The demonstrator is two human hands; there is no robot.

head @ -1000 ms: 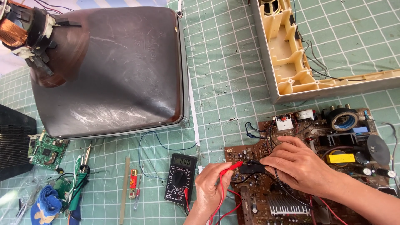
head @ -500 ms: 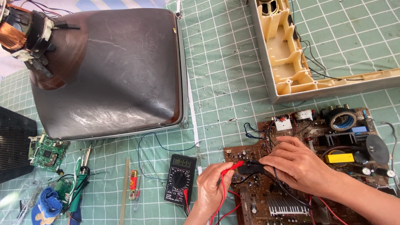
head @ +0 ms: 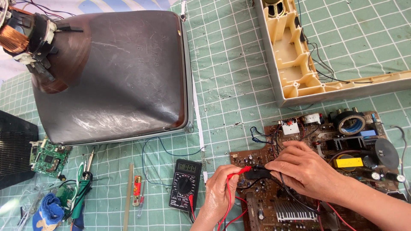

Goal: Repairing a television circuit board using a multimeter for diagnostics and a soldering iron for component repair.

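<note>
Green gridded cutting mat [head: 239,85] covers the tabletop, where a bare picture tube [head: 115,77] lies at left and a black multimeter [head: 185,184] sits nearer centre. Left hand [head: 220,194] pinches a red probe [head: 239,172], right hand [head: 308,171] grips a black probe [head: 258,174], both tips on the brown circuit board [head: 325,171].

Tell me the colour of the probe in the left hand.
Red: the probe in the left hand shows best in the head view.

The brown printed circuit board [head: 325,171] runs off the bottom edge, its probe contact points hidden beneath the two hands [head: 306,171].
</note>
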